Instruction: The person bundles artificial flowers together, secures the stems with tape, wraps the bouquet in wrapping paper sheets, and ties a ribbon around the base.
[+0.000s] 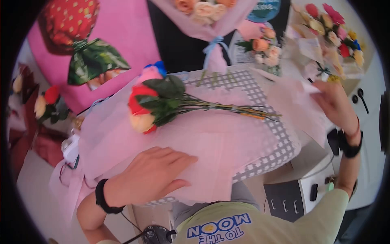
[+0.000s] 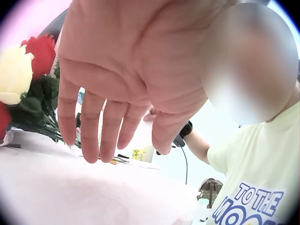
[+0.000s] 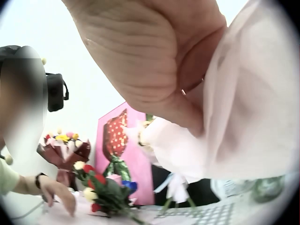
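Note:
My left hand (image 1: 150,177) is held with straight fingers over the pale pink wrapping paper (image 1: 211,162) at the table's near side. In the left wrist view the palm faces the camera with nothing in it. Out to the right, my right hand (image 1: 335,103) pinches a pale pink sheet of wrapping paper (image 3: 253,112), which hangs from the fingers. Between the hands lies a bunch of flowers (image 1: 162,97) with red, cream, pink and blue blooms on the left. Its stems (image 1: 239,109) point right, across pink paper and a grey-and-white checked cloth (image 1: 284,150).
A wrapped bouquet (image 1: 211,30) tied with blue ribbon stands at the back. To its left is a pink board (image 1: 134,24) with a picture on it. More flowers (image 1: 337,34) are at the back right, and a dark red wrapped bouquet (image 3: 65,152) stands at the left.

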`<state>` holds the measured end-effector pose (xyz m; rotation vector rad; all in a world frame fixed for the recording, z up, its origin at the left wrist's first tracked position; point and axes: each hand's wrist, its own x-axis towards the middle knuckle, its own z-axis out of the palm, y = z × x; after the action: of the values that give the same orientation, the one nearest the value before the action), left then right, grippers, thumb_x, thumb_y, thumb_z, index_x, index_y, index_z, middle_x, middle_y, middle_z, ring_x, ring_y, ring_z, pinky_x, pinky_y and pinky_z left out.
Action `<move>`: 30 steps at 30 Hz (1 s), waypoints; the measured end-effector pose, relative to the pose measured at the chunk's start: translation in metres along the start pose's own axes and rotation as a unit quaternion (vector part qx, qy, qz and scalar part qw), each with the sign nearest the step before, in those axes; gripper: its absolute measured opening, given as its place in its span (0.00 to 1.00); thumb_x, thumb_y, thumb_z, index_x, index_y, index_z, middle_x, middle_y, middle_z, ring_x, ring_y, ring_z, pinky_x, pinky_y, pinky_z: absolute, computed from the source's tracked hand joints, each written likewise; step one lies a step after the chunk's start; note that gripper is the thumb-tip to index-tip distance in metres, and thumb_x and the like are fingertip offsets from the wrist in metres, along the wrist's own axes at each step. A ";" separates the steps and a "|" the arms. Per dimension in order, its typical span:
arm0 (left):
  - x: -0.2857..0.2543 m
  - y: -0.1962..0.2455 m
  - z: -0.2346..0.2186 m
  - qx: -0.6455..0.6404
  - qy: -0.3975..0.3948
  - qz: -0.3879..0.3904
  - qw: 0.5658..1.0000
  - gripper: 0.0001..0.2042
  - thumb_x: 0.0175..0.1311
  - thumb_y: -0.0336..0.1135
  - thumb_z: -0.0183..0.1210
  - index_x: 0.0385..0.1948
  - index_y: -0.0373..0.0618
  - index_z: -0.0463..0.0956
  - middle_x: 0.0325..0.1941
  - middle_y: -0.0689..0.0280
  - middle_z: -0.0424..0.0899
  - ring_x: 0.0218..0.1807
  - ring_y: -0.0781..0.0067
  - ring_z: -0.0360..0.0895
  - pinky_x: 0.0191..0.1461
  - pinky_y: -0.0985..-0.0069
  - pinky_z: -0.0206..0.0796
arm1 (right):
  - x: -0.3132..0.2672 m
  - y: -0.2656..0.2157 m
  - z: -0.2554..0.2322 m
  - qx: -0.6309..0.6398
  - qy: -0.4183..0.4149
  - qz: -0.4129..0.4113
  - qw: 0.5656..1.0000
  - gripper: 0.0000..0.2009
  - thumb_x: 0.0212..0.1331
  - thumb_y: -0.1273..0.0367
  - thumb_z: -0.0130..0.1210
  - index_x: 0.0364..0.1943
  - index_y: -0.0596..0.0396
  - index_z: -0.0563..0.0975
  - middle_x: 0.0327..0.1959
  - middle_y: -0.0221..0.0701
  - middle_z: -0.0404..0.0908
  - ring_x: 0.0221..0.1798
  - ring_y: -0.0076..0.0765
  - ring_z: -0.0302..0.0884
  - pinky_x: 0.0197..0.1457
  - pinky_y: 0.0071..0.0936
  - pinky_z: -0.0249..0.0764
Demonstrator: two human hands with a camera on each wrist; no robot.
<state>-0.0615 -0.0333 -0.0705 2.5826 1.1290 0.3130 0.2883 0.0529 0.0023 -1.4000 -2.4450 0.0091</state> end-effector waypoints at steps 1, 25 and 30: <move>-0.001 0.000 -0.001 0.004 0.005 -0.017 1.000 0.20 0.47 0.38 0.59 0.44 0.43 0.69 0.40 0.63 0.75 0.41 0.61 0.72 0.45 0.69 0.63 | -0.003 -0.018 0.004 0.038 0.027 -0.040 0.998 0.07 0.43 0.78 0.48 0.29 0.61 0.72 0.21 0.42 0.72 0.26 0.48 0.69 0.29 0.29 0.66; -0.060 -0.013 0.012 -0.543 0.167 -0.358 0.741 0.14 0.57 0.31 0.51 0.44 0.34 0.68 0.41 0.64 0.76 0.41 0.78 0.74 0.46 0.79 0.66 | 0.075 -0.060 0.118 0.205 -0.002 -0.142 0.968 0.11 0.48 0.68 0.52 0.34 0.60 0.75 0.32 0.41 0.77 0.35 0.45 0.75 0.38 0.33 0.70; -0.058 -0.014 0.018 -0.552 0.180 -0.331 0.744 0.16 0.56 0.28 0.51 0.47 0.35 0.65 0.44 0.63 0.75 0.44 0.78 0.72 0.50 0.79 0.63 | 0.089 -0.048 0.143 0.176 -0.058 -0.168 0.968 0.11 0.48 0.69 0.51 0.35 0.61 0.74 0.32 0.42 0.77 0.36 0.44 0.75 0.39 0.33 0.69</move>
<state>-0.1037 -0.0705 -0.0963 1.0197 1.3062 0.9591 0.1665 0.1244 -0.1016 -0.8473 -2.5824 0.4347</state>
